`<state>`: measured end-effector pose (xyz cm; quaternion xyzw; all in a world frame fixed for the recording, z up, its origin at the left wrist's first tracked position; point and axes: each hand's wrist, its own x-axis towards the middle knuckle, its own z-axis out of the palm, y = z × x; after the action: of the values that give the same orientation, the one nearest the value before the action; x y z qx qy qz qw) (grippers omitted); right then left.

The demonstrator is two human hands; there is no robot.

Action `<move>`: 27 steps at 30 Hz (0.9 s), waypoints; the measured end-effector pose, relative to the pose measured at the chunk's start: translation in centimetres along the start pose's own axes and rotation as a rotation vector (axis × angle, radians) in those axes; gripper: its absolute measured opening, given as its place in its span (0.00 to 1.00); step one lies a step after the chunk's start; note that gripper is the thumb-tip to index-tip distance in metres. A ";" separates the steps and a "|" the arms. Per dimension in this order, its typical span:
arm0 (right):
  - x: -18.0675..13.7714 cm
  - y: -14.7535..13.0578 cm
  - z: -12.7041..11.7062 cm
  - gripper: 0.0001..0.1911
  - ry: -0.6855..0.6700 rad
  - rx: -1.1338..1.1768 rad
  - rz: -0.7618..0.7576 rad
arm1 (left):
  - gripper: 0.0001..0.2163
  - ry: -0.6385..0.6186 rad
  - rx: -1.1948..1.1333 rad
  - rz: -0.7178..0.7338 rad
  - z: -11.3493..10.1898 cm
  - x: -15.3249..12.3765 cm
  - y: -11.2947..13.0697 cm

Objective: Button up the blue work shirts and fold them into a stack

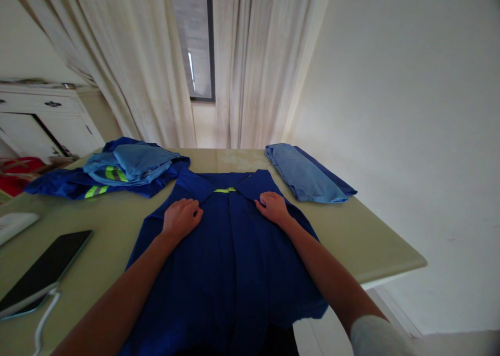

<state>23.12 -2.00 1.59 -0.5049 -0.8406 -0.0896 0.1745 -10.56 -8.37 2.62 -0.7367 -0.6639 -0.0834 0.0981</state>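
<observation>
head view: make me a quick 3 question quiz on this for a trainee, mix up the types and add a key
1. True or false: the person's right grip is on the black-screened device.

2. Multiple choice: which of these lies on the right side of the table?
a) the white cable
b) the folded light blue garment
c) the pile with reflective stripes

3. Fill the blank: the strip showing in the collar opening of the dark blue garment is ____ in colour.

Key: 1. False, it is on the dark blue garment, near the collar. 2. b. 3. Yellow-green.
</observation>
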 end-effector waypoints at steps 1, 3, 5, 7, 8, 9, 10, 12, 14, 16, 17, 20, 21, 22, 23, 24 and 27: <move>-0.1 -0.2 -0.1 0.19 -0.018 -0.019 0.010 | 0.18 -0.033 -0.003 -0.022 -0.1 0.0 0.1; -0.2 -0.5 -0.2 0.23 -0.056 -0.053 0.040 | 0.21 -0.107 -0.007 -0.072 -0.3 0.0 0.3; -0.2 -0.7 -0.2 0.25 -0.093 -0.085 0.062 | 0.23 -0.174 -0.002 -0.093 -0.6 0.0 0.4; -0.3 -0.9 -0.1 0.25 -0.123 -0.114 0.073 | 0.24 -0.212 0.012 -0.089 -0.8 0.0 0.6; -0.2 -0.9 0.0 0.26 -0.135 -0.126 0.078 | 0.25 -0.218 0.021 -0.087 -0.9 -0.1 0.6; -0.2 -0.9 0.0 0.26 -0.145 -0.135 0.080 | 0.25 -0.221 0.029 -0.086 -0.9 -0.1 0.6; -0.2 -0.9 0.1 0.26 -0.151 -0.141 0.081 | 0.25 -0.221 0.033 -0.083 -0.9 -0.1 0.7; -0.2 -0.9 0.1 0.26 -0.159 -0.148 0.081 | 0.25 -0.219 0.030 -0.071 -0.8 -0.1 0.7; -0.2 -1.0 0.1 0.27 -0.166 -0.155 0.087 | 0.25 -0.223 0.021 -0.062 -0.7 -0.2 0.7; -0.2 -1.1 0.0 0.27 -0.173 -0.159 0.094 | 0.25 -0.223 0.019 -0.066 -0.7 -0.2 0.7; -0.2 -1.1 0.0 0.27 -0.176 -0.158 0.096 | 0.25 -0.226 0.020 -0.069 -0.7 -0.2 0.7; -0.2 -1.1 -0.1 0.27 -0.169 -0.144 0.097 | 0.25 -0.231 0.019 -0.070 -0.8 -0.2 0.8; -0.2 -1.1 -0.1 0.27 -0.164 -0.137 0.098 | 0.25 -0.234 0.019 -0.070 -0.9 -0.2 0.8; -0.2 -1.0 0.0 0.27 -0.157 -0.130 0.100 | 0.25 -0.237 0.018 -0.070 -0.9 -0.2 0.8; -0.2 -1.0 0.1 0.27 -0.151 -0.121 0.100 | 0.24 -0.239 0.018 -0.072 -0.9 -0.2 0.8; -0.2 -0.9 0.1 0.27 -0.146 -0.113 0.100 | 0.24 -0.240 0.018 -0.073 -1.0 -0.2 0.8; -0.2 -0.8 0.4 0.26 -0.133 -0.105 0.096 | 0.24 -0.231 0.020 -0.063 -0.9 -0.2 0.8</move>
<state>22.40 -2.39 1.19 -0.5579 -0.8192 -0.0913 0.0961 -9.81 -8.86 3.44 -0.7191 -0.6945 0.0057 0.0256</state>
